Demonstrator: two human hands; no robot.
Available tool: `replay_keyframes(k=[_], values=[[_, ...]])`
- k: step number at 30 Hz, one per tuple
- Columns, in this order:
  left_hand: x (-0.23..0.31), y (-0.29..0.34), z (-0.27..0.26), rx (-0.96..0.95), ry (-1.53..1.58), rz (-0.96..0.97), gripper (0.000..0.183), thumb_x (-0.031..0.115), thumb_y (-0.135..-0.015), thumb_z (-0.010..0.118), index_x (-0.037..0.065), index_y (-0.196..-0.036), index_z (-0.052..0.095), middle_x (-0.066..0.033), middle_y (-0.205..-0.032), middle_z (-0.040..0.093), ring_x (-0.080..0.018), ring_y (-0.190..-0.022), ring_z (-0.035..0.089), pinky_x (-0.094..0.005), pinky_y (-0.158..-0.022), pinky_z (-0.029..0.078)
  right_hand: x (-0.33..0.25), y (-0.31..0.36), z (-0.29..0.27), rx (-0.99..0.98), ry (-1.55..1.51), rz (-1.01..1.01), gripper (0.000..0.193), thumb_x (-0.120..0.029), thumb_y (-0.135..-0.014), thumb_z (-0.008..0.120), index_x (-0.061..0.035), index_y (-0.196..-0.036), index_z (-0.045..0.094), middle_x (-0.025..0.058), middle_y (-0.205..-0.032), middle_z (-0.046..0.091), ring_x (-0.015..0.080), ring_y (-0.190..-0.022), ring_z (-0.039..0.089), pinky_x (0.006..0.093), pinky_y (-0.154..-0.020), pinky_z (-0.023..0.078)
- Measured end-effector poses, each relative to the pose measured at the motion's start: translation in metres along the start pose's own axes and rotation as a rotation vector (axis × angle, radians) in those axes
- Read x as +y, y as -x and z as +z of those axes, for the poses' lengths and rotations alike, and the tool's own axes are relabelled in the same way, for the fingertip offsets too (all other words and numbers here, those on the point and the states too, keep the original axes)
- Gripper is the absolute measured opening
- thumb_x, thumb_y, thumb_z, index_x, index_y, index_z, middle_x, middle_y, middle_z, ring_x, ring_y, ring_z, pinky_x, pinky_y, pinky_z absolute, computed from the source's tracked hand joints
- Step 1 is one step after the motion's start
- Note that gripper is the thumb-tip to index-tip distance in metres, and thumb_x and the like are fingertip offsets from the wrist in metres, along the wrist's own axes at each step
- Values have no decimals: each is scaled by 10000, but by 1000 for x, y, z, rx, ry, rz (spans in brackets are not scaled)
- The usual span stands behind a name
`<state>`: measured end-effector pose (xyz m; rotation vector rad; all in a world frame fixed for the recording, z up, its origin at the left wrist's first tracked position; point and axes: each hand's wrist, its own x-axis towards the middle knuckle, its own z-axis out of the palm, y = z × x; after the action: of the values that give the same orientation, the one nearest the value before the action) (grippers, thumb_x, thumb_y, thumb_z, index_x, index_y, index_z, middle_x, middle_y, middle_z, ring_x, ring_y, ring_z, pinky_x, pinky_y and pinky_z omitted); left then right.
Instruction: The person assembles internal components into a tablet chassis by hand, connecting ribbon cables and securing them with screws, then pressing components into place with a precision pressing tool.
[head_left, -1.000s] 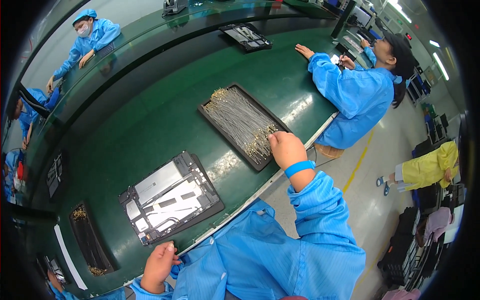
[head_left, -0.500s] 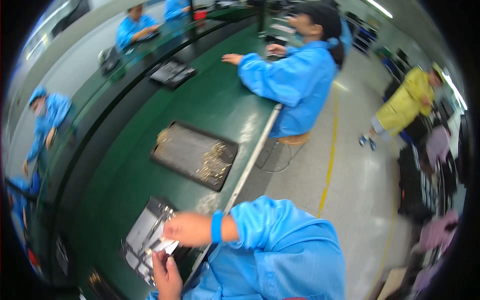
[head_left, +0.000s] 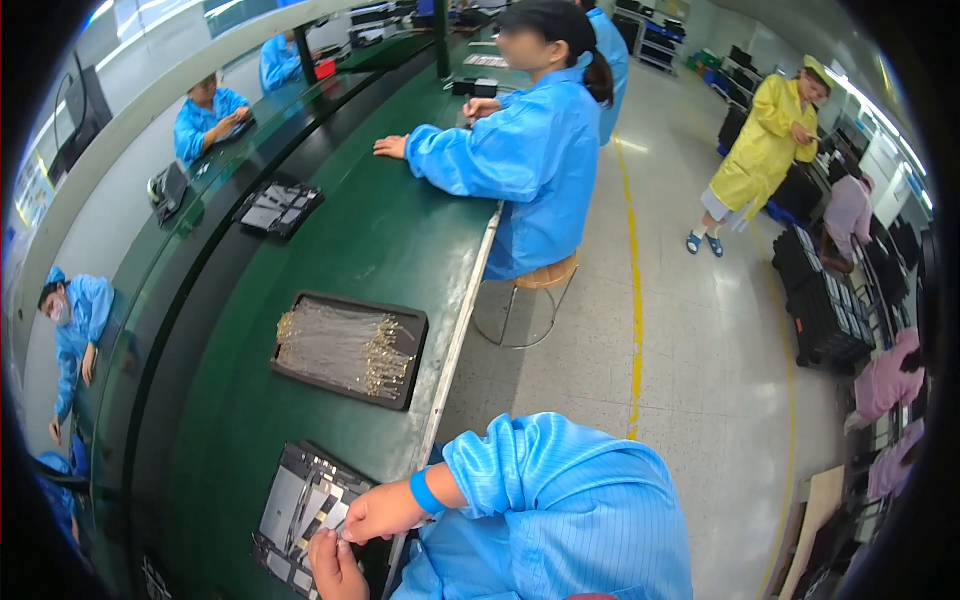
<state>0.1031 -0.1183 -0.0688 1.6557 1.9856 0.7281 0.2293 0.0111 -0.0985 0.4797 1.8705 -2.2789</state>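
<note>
An opened electronic device (head_left: 285,500), with grey flat battery-like panels, a black frame and circuit parts, lies on the green bench in front of me. Over its near right side, my right hand (head_left: 385,510) is closed in a pinch, a blue band on its wrist. My left hand (head_left: 335,568) meets it from below, thumb and fingers pressed together. What the fingertips hold is too small to make out. A small white piece (head_left: 335,515) shows right beside the right fingertips. Further up the bench sits a black tray (head_left: 405,395) of thin cables (head_left: 340,345) with gold-coloured ends.
A co-worker in blue (head_left: 520,150) sits on a stool (head_left: 545,275) at the bench's right edge. Another opened device (head_left: 280,207) lies at the far side. More people in blue work across the bench. A person in yellow (head_left: 765,140) stands in the aisle near black crates (head_left: 825,300).
The whole view has shifted and become sharper. My right hand has turned, its fingers now down by the left fingertips over the device. The person in yellow faces more toward me.
</note>
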Motion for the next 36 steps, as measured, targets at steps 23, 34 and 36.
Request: replay_keyframes(k=[23, 34, 36], values=[[-40, 15, 50, 470, -277, -92, 163, 67, -695, 597, 63, -855, 562, -107, -926, 517, -340, -953, 436, -424, -858, 336, 12, -28, 3, 736, -520, -188, 407, -330, -868, 398, -23, -1134, 368, 93, -870, 558, 152, -713, 530, 253, -586, 440], [-39, 10, 55, 472, -309, -86, 152, 86, -676, 609, 71, -825, 581, -92, -884, 543, -311, -899, 475, -429, -842, 333, 39, -38, 22, 731, 21, -531, 327, -271, -881, 386, -22, -1093, 368, 101, -887, 568, 111, -735, 523, 218, -563, 450], [-38, 8, 55, 477, -309, -94, 148, 91, -675, 610, 71, -819, 584, -89, -881, 545, -309, -900, 477, -428, -843, 333, 41, -39, 21, 736, 47, -561, 319, -272, -878, 393, -27, -1082, 375, 101, -878, 571, 117, -746, 527, 220, -552, 453]])
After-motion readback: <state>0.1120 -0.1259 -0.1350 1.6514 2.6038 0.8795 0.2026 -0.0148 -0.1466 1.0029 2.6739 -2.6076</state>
